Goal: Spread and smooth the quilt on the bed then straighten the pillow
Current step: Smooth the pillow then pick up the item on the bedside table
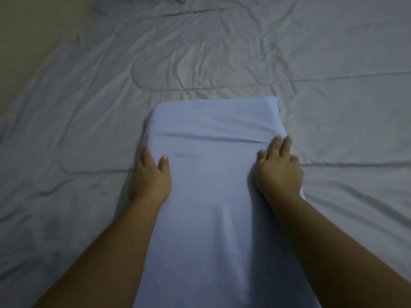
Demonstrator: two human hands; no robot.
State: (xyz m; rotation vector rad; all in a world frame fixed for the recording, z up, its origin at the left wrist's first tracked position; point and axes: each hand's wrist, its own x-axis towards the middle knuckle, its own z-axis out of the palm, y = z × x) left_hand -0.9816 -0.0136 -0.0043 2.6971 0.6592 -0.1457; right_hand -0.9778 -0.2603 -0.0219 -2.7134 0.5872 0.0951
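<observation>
Two hands on the pillow [213,174], one per long side. Left hand [151,176] cups the left edge: thumb on top of the cover, fingers wrapped down the side and mostly hidden. Right hand [278,172] lies flatter on the right edge, fingers spread and pressing the fabric; can't tell if anything is pinched underneath. Neither hand is closed into a fist.

Pillow is pale blue, lying lengthwise away from the person, on top of the grey quilt [200,63], near end running out of the bottom of the view. A couple of shallow creases cross the cover just ahead of the fingers.

Quilt covers the bed [33,36] across most of the view but is still wrinkled, especially around the far middle, so the smoothing looks only partly done; bare mattress or sheet shows at the far left corner.

Risks, as a judgement:
- Sliding the pillow drags the quilt with it and adds new wrinkles.
- Uneven push, since the grips differ, leaves it skewed.
- Loose cover slips over the filling and bunches instead of moving the pillow.
</observation>
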